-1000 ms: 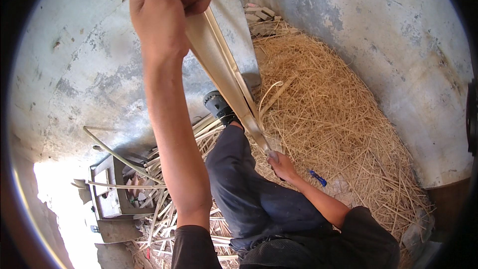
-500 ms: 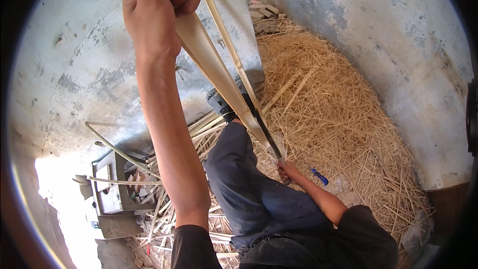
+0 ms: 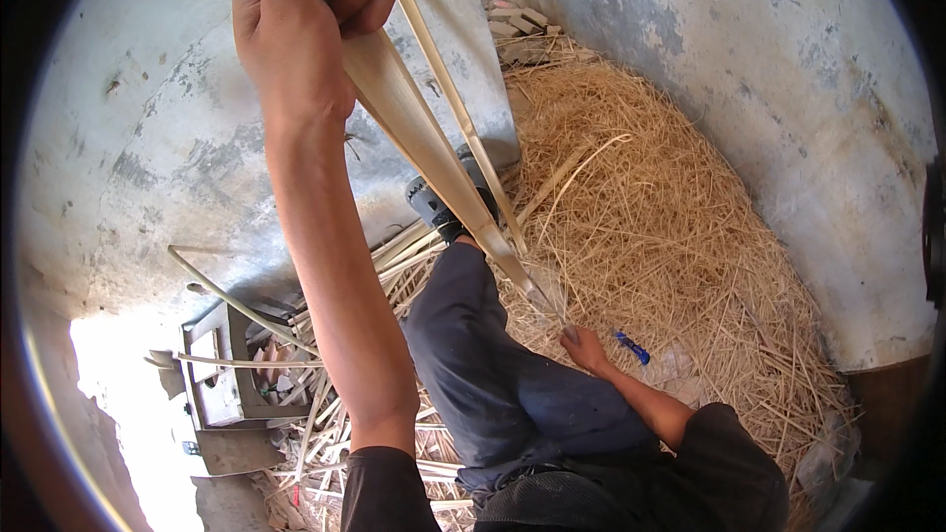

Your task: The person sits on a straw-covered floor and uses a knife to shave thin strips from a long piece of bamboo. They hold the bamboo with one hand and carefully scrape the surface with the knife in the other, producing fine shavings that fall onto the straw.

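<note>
High at the upper left, my left hand (image 3: 305, 30) is closed round the upper end of a long pale bamboo strip (image 3: 434, 153). The strip slants down to the right, past my shoe. A thinner strip (image 3: 448, 89) runs beside it, apart along most of its length; its top passes close to my fingers, and whether they grip it too I cannot tell. By the strip's lower end my right hand (image 3: 588, 349) is closed on a long-bladed knife (image 3: 553, 308). Its blade shows only as a thin line near the strip's tip, and the handle is mostly hidden in my fist.
A wide heap of straw-like bamboo shavings (image 3: 650, 217) covers the floor on the right. A blue box cutter (image 3: 632, 348) lies near my right forearm. An open box (image 3: 219, 365) with scraps stands at the left among split strips (image 3: 394, 256). Weathered walls (image 3: 788, 89) rise around.
The knife blade, broad and dark alongside the strip before, now shows as a thin line lower down. My right hand has turned and shifted slightly. A curled pale sliver now shows over the shavings.
</note>
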